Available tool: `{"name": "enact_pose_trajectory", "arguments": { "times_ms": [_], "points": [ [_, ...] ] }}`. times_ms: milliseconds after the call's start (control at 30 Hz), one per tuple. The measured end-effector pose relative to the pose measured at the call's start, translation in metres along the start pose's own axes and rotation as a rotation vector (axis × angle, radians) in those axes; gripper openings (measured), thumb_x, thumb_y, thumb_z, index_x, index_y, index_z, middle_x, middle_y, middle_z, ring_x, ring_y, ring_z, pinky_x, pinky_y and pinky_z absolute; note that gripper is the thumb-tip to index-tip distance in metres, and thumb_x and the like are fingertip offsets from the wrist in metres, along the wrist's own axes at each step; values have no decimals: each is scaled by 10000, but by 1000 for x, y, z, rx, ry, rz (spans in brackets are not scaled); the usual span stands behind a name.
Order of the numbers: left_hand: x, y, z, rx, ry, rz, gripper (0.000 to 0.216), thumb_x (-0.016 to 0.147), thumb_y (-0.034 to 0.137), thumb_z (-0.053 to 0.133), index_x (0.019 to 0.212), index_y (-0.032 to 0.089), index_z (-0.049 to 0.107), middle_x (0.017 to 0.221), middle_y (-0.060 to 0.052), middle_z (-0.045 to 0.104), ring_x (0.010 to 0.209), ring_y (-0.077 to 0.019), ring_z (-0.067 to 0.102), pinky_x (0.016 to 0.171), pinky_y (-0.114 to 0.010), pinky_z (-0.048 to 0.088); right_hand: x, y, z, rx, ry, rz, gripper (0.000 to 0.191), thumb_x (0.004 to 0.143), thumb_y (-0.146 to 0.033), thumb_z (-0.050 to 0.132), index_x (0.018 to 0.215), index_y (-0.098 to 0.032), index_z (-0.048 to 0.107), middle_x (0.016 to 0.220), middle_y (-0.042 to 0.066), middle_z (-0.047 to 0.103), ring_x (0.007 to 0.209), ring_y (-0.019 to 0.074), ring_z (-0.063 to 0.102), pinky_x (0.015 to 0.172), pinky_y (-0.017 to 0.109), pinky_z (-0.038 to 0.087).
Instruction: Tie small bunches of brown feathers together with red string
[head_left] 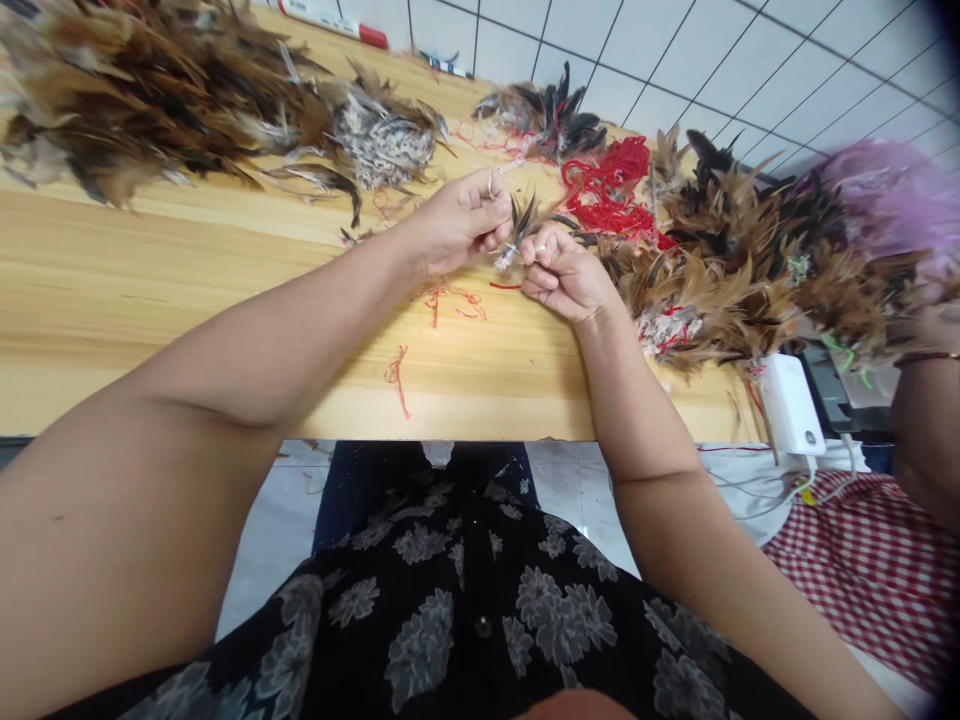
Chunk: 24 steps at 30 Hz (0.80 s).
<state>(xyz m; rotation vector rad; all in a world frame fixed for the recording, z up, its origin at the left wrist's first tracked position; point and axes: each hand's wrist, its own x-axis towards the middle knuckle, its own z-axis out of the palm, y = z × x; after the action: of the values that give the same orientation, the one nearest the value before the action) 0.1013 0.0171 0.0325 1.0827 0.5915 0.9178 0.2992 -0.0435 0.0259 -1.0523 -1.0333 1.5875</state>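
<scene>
Between my two hands is a small bundle of dark and brown feathers [521, 222], its pale bound base pointing down toward the table. My left hand [474, 218] is closed in a pinch just left of the bundle; what its fingertips hold is too small to make out. On the other side my right hand [566, 272] has its fingers curled closed against the bundle. A short piece of red string [505, 286] shows beside the right fingers. Loose red threads [457, 300] lie on the wooden table [330, 390] below my hands.
Brown feather heaps lie at the back left [172, 100] and right [720, 250]. Behind my right hand is a tangle of red string [611, 185]. A marker [334, 22] lies along the tiled wall. A white device with cables [791, 405] and another person's arm [930, 420] are at right.
</scene>
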Motion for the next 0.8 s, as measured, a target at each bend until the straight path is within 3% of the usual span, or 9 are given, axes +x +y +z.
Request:
{"name": "enact_pose_trajectory", "arguments": {
  "times_ms": [100, 200, 333, 467, 633, 800],
  "points": [
    [0, 0, -2, -43, 9, -53, 464, 1101, -16, 864, 780, 175, 591, 711, 19, 659, 594, -96, 626, 614, -202, 447, 4, 3, 1, -5, 20, -13, 423, 1074, -260, 828, 868, -256, 459, 857, -71, 666, 567, 56, 321, 520, 195, 387],
    [6, -7, -12, -18, -56, -129, 437, 1034, 97, 990, 779, 182, 645, 731, -15, 697, 624, -129, 651, 611, -248, 473, 9, 5, -2, -5, 62, -54, 460, 1061, -323, 872, 877, -266, 455, 861, -70, 655, 589, 64, 334, 529, 190, 432],
    [12, -15, -20, 71, -180, -215, 373, 1066, 226, 988, 792, 197, 737, 699, -54, 697, 640, -156, 620, 616, -293, 491, 15, 9, -13, -45, 99, -151, 496, 1024, -410, 920, 882, -276, 464, 902, -60, 648, 619, 81, 366, 563, 221, 521],
    [10, -16, -18, 38, -248, -235, 404, 1070, 292, 1040, 828, 173, 740, 733, -76, 725, 656, -180, 707, 660, -299, 571, 17, 13, -19, -107, 101, -254, 543, 1003, -513, 941, 880, -276, 468, 990, -35, 676, 668, 92, 437, 637, 264, 603],
    [9, -17, -14, 52, -325, -261, 382, 1108, 355, 1020, 876, 140, 806, 782, -106, 778, 633, -156, 719, 600, -230, 563, 18, 17, -16, -247, 139, -272, 590, 1004, -695, 905, 896, -278, 501, 1044, -3, 663, 752, 121, 507, 693, 303, 619],
    [13, -22, -17, 2, -259, -226, 402, 967, 278, 1136, 815, 156, 784, 741, -86, 761, 607, -136, 691, 558, -199, 517, 16, 20, -13, -267, 91, -326, 658, 958, -811, 897, 871, -272, 530, 1075, 30, 664, 846, 159, 567, 747, 344, 634]
  ]
}}
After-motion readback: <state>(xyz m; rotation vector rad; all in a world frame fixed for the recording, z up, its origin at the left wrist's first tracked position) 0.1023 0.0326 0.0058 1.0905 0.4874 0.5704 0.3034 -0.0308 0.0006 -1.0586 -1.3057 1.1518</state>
